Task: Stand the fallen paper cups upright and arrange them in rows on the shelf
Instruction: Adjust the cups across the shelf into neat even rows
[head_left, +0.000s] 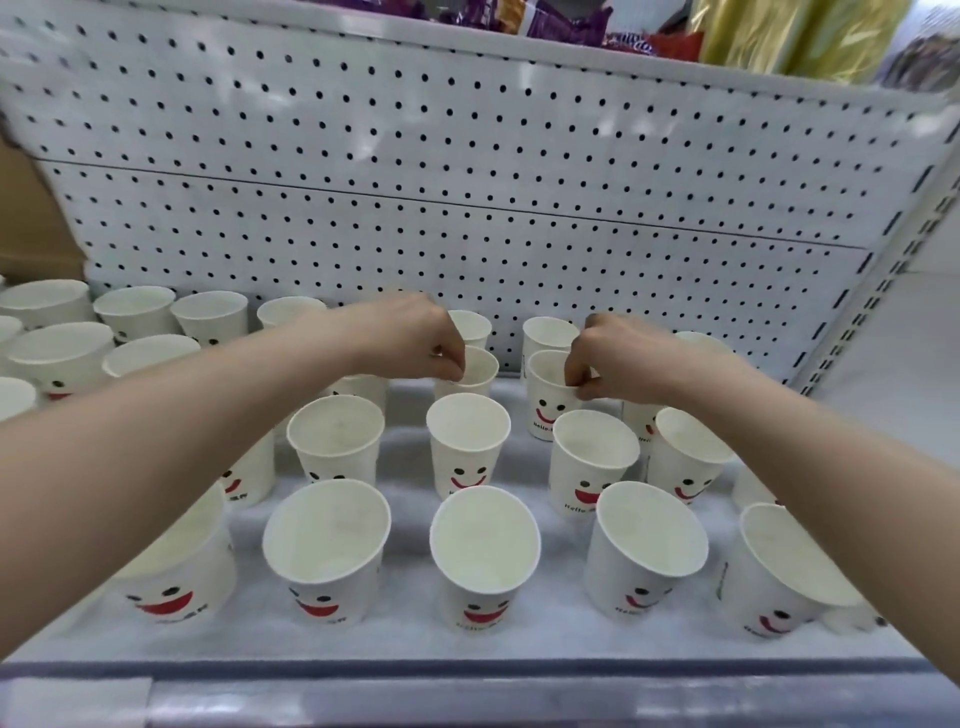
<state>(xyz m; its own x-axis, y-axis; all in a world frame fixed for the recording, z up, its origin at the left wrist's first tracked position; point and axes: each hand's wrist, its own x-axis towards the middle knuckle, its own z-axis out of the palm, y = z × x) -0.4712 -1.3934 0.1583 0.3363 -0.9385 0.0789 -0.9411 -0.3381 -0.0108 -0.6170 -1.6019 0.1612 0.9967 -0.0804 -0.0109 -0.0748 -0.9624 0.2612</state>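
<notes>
Several white paper cups with red smiley faces stand upright in rows on the white shelf (405, 639). My left hand (415, 338) reaches over the rows and pinches the rim of a cup (478, 371) in the second row from the back. My right hand (618, 358) pinches the rim of the neighbouring cup (545, 400) to the right, fingers inside it and thumb outside. Both cups stand upright on the shelf. My forearms hide parts of the cups at the left and right ends.
A white pegboard back panel (467, 182) rises right behind the back row. More upright cups (57, 353) crowd the far left. Snack packets (571, 21) lie on the shelf above. A slotted upright (883, 249) bounds the right side.
</notes>
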